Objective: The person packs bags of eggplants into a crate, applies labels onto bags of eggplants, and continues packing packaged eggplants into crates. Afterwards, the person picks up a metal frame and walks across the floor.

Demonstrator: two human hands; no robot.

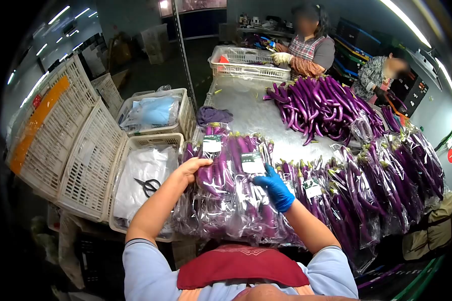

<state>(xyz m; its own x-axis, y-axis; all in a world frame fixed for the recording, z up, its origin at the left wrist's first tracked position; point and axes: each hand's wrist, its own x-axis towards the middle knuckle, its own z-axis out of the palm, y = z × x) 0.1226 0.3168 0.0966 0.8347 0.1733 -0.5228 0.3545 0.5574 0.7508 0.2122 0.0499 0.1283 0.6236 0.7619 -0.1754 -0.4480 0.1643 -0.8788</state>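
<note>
My bare left hand [191, 169] grips the left side of a clear bag of long purple eggplants [218, 173] with a white-and-green label. My right hand [276, 189], in a blue glove, has its fingers closed at the edge of a neighbouring bag of eggplants [250, 185], just below its label [252, 162]. Both bags lie side by side on top of other bagged eggplants at the table's near edge. The undersides of the bags and some fingertips are hidden.
Loose eggplants [324, 108] are heaped on the metal table [246, 100]. More bagged eggplants [356, 195] line the right side. At left stand white crates [150, 138] and black scissors [148, 186] on plastic bags. Two people [311, 50] work at the far side.
</note>
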